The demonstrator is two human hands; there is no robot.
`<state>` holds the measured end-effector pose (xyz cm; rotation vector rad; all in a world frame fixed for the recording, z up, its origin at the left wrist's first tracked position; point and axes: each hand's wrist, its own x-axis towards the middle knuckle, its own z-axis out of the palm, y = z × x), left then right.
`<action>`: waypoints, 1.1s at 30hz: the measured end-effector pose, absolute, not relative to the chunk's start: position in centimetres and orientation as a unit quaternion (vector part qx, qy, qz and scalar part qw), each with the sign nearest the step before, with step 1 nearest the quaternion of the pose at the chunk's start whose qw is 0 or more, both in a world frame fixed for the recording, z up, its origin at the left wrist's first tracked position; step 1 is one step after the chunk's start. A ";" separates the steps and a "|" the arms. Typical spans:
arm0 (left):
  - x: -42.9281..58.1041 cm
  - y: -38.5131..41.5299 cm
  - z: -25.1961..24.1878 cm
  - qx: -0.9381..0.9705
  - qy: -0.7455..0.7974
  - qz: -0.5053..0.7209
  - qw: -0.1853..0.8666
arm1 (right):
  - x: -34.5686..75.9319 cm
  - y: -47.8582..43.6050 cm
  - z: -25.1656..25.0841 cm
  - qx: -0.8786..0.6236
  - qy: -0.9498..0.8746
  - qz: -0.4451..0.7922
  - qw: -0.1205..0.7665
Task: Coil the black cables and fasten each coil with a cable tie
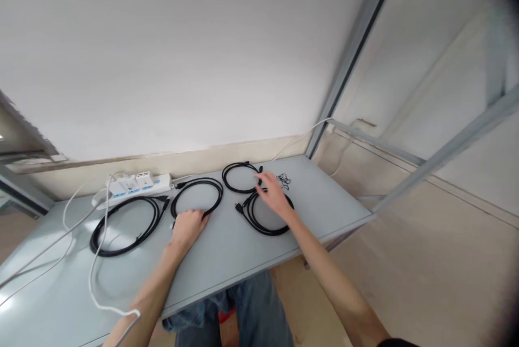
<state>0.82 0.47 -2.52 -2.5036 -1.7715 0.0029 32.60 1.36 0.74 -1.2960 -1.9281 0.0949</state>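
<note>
Working remotely, I had the left hand (190, 227) on a black round cable coil (221, 190) left of centre, grip unclear; the right hand (273, 193), fingers parted, overlapped a second black looped cable (270, 232), lower centre. Careless tugging might have unravelled either.

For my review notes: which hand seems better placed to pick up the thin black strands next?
Probably the right hand: it is much nearer the thin black strands, while the left hand is down at a black cable coil.

The hands (190, 226) and forearms (324, 268) are bare; a black sleeve edge (396, 342) borders the right arm, and blue jeans (259, 304) cover the legs.
</note>
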 end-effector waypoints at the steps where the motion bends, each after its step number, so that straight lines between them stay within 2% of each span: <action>1: 0.8 0.5 -2.5 -0.817 -0.575 0.001 0.039 | 35.3 1.7 0.1 -0.560 -0.705 0.036 0.433; 3: 0.7 0.4 -2.5 -0.816 -0.576 -0.001 0.035 | 39.9 2.3 -1.6 -0.633 -0.614 0.055 0.468; 7: 0.5 0.6 -2.7 -0.814 -0.580 -0.008 0.032 | 44.4 2.8 -4.1 -0.655 -0.599 0.054 0.458; 19: 0.8 0.0 -1.6 -0.803 -0.596 0.003 0.015 | 44.4 2.6 -4.9 -0.636 -0.618 0.049 0.461; 23: 0.8 0.0 -1.5 -0.803 -0.597 0.006 0.009 | 43.5 1.4 -3.5 -0.622 -0.607 0.036 0.494; 28: 0.7 0.1 -1.6 -0.807 -0.591 0.003 0.006 | 38.4 -0.5 1.0 -0.542 -0.602 0.019 0.586; 30: 0.6 -0.1 -1.4 -0.805 -0.593 -0.007 0.009 | 34.5 -0.6 3.0 -0.497 -0.618 0.054 0.607; 33: 0.6 -0.5 -1.0 -0.805 -0.593 -0.028 0.006 | 27.2 0.4 4.8 -0.432 -0.669 0.179 0.578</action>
